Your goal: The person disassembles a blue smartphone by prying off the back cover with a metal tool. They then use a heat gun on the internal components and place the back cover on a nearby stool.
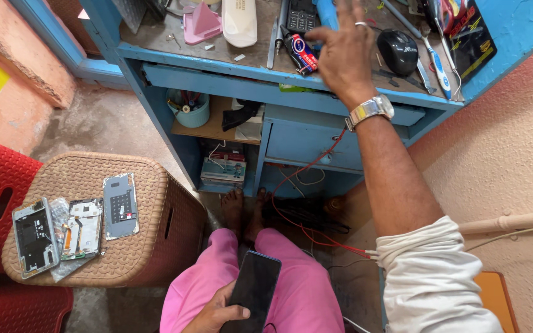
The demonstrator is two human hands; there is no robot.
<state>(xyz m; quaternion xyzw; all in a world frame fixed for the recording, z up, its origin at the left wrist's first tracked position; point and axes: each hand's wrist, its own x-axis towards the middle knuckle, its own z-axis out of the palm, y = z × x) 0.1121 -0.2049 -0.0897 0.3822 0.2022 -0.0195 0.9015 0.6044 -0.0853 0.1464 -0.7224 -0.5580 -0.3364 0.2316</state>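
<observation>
Well left of the left hand, three dismantled phone parts lie on a wicker stool. The left hand grips a dark smartphone on the lap, still unopened. The right hand, fingers spread and holding nothing, reaches over the tabletop, touching a small tube, with a computer mouse just beside it.

Your phone is a dark, flat slab with a blank black screen facing up and a thin blue edge along its top. It lies tilted over your lap, its lower end gripped in your left hand, thumb across the glass. Your right hand reaches over the desk, fingers spread and curled down on a small cylindrical tube with a red, white and blue label, lying on its side.
</observation>
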